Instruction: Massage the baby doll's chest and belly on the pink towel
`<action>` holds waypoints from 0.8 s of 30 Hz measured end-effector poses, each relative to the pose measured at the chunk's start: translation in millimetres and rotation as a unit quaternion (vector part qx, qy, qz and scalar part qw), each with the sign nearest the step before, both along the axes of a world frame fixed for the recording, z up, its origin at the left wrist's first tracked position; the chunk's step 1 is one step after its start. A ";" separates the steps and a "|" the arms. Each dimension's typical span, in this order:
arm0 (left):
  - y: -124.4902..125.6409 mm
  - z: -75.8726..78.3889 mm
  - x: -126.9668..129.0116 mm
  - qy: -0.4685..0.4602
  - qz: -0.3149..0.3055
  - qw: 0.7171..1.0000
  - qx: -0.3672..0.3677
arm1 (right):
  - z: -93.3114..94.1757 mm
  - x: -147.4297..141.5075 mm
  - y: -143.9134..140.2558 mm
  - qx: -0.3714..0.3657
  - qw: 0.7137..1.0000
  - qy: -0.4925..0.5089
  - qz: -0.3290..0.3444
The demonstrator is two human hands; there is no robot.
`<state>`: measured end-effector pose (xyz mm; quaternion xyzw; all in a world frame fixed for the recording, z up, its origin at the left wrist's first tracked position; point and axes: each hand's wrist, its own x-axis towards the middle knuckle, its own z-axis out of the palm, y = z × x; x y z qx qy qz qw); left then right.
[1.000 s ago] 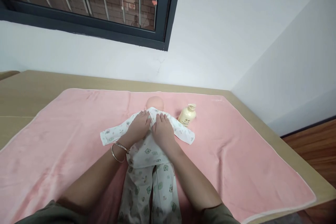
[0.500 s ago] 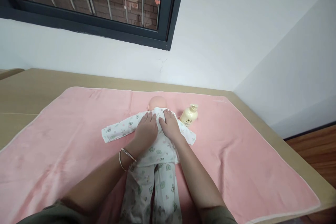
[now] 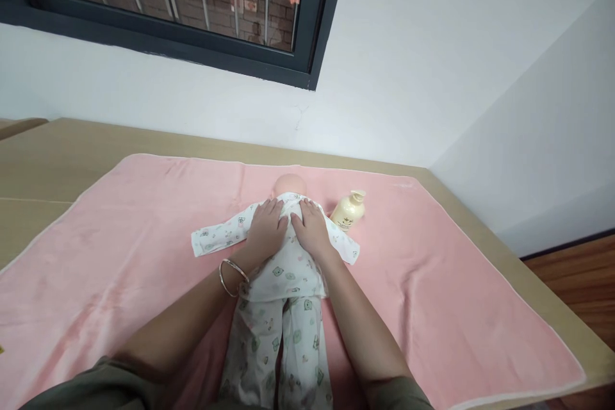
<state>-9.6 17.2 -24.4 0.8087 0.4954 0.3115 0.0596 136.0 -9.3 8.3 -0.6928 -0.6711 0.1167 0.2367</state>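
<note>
A baby doll (image 3: 290, 184) lies on a pink blanket (image 3: 451, 295), dressed in a white printed top (image 3: 283, 275) and matching trousers (image 3: 300, 346). Only the bald round head shows beyond the collar. My left hand (image 3: 266, 227) rests flat on the upper left of the top, fingers stretched toward the shoulder. On the upper right lies my right hand (image 3: 311, 227), also flat, its thumb pointing inward. The two hands are apart, with a strip of printed cloth between them. Both sleeves spread outward on the blanket.
A cream pump bottle (image 3: 348, 210) leans or lies on the blanket just right of the doll's shoulder. Beneath the blanket is a light wooden table (image 3: 158, 141) against a white wall (image 3: 384, 77). A dark-framed window (image 3: 192, 51) with bars is above.
My left hand has shifted slightly outward and up, toward the doll's left-side shoulder in view, widening the gap between my hands. My right hand stays nearly in place. The view has tilted a little.
</note>
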 end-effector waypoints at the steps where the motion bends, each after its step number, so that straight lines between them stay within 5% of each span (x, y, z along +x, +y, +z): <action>1: -4.7 0.2 2.5 0.004 0.007 1.000 0.008 | 0.5 0.8 0.3 -0.001 1.000 -0.001 0.001; 6: -14.2 1.6 7.0 0.018 0.006 0.999 0.035 | 7.4 1.3 -1.5 -0.011 1.000 -0.019 0.005; 14: 20.4 5.9 -15.1 0.051 -0.039 0.998 -0.001 | 15.8 -37.1 -29.5 -0.018 0.995 -0.097 -0.001; 20: -22.8 7.3 1.3 0.072 -0.027 0.996 0.050 | 16.8 -6.7 -8.6 -0.008 0.999 -0.030 0.034; 24: -13.8 8.7 -0.9 0.047 -0.054 0.997 0.014 | 13.8 1.6 -2.5 -0.010 0.999 -0.038 0.017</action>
